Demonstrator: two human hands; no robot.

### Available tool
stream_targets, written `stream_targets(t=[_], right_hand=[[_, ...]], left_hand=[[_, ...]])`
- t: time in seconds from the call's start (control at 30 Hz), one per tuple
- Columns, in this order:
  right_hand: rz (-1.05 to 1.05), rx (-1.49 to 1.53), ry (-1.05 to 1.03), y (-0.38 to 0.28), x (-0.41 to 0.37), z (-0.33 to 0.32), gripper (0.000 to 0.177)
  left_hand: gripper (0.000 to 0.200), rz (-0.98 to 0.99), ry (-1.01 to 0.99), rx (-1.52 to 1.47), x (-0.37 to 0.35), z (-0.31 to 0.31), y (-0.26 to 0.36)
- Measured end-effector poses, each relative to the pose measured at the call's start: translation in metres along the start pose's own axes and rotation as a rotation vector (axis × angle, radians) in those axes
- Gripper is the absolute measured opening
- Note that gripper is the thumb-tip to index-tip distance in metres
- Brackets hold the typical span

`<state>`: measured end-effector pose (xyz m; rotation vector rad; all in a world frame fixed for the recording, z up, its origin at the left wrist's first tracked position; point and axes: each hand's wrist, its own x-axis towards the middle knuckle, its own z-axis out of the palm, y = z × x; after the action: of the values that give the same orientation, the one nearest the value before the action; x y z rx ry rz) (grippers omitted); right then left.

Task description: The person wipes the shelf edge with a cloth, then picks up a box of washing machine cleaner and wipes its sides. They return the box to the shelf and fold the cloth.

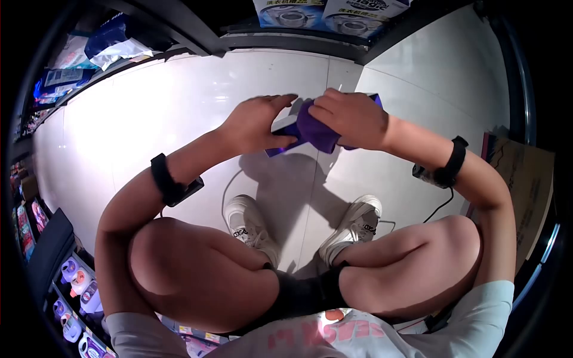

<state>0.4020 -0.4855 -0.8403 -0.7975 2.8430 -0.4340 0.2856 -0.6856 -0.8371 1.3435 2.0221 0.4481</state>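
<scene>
My left hand (255, 124) grips the left end of a long purple box (285, 132), with the thumb along its near side and the fingers over the far side. A crumpled purple cloth (319, 132) is bunched under my right hand (357, 119), whose fingers are closed on it. The cloth lies against the box and covers its middle; the box's right end shows beyond my right hand. Both hands are held above the floor, in front of my shoes. What the box holds cannot be seen.
Pale tiled floor (173, 95) lies below. Dark shelving surrounds it, with washing-machine cleaner boxes (292, 15) at the far side, bagged goods (119, 45) at upper left, and purple bottles (71, 271) at lower left. A cardboard box (519, 185) stands at right.
</scene>
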Motion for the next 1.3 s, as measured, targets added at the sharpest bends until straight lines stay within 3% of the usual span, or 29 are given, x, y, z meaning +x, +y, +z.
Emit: stream_targets(t=[0.03,0.13,0.17,0.27,0.3,0.37,0.43,0.5,0.57,0.6,0.67,0.77,0.87,0.9,0.93,0.97,1.03,1.1,1.17,1.23,1.27,1.3], right_hand=[[-0.006,0.003,-0.006,0.003,-0.001,-0.001,0.053],[-0.027,0.324,0.093,0.023,-0.015,-0.006,0.046],[0.14,0.322,0.047,0.029,-0.02,-0.012,0.032],[0.461,0.471,-0.166,0.06,-0.029,-0.022,0.025],[0.582,0.492,-0.29,0.07,-0.029,-0.023,0.027],[0.488,0.417,-0.395,0.075,-0.025,-0.011,0.025],[0.482,0.361,-0.51,0.062,-0.006,0.009,0.022],[0.37,0.401,-0.359,0.052,0.0,0.043,0.02],[0.226,0.487,-0.128,0.031,0.014,0.058,0.024],[0.225,0.487,-0.125,0.024,0.024,0.059,0.024],[0.146,0.846,-0.169,0.016,0.039,0.061,0.022],[0.23,0.903,-0.225,0.028,0.034,0.058,0.021],[0.414,0.721,-0.36,0.072,0.013,0.067,0.027],[0.406,0.643,-0.294,0.088,-0.004,0.076,0.031],[0.498,0.593,-0.397,0.096,-0.012,0.072,0.032],[0.685,0.645,-0.308,0.103,-0.029,0.082,0.032],[0.831,0.855,-0.272,0.1,-0.047,0.079,0.03],[0.791,0.814,-0.23,0.096,-0.063,0.073,0.032],[0.619,0.574,-0.141,0.102,-0.079,0.077,0.049],[0.567,0.425,-0.111,0.092,-0.084,0.06,0.065],[0.57,0.426,-0.109,0.088,-0.083,0.053,0.065],[0.404,0.414,-0.07,0.085,-0.082,0.047,0.074]], left_hand=[[0.076,-0.041,-0.085,-0.02,0.0,-0.001,0.002],[0.079,-0.065,-0.07,-0.074,-0.003,0.014,-0.003],[0.079,-0.064,-0.07,-0.079,-0.005,0.02,-0.001],[0.078,0.201,0.032,0.139,-0.015,0.048,0.005],[0.062,0.191,-0.03,0.118,-0.017,0.054,0.01],[0.049,0.315,0.153,0.315,-0.021,0.086,0.004],[0.055,0.332,0.132,0.382,-0.023,0.088,0.004],[0.062,0.349,0.105,0.453,-0.023,0.085,0.003],[0.04,0.393,0.161,0.321,-0.019,0.077,0.003],[0.04,0.392,0.161,0.324,-0.019,0.074,0.004],[0.039,0.33,-0.009,0.259,-0.02,0.07,0.006],[0.042,0.348,0.06,0.186,-0.019,0.064,0.004],[0.055,0.364,0.083,0.143,-0.016,0.056,-0.004],[0.055,0.364,0.087,0.151,-0.014,0.052,-0.006],[0.061,0.363,0.07,0.138,-0.013,0.047,-0.007],[0.068,0.363,0.052,0.125,-0.011,0.04,-0.01],[0.074,0.234,-0.038,-0.176,-0.009,0.019,-0.019],[0.073,0.126,0.074,-0.371,-0.005,0.01,-0.035],[0.074,0.203,0.146,-0.362,0.001,0.002,-0.052],[0.076,0.177,0.102,-0.408,0.004,0.004,-0.06],[0.076,0.202,0.07,-0.416,0.005,0.007,-0.062],[0.076,0.228,0.038,-0.425,0.007,0.01,-0.064]])
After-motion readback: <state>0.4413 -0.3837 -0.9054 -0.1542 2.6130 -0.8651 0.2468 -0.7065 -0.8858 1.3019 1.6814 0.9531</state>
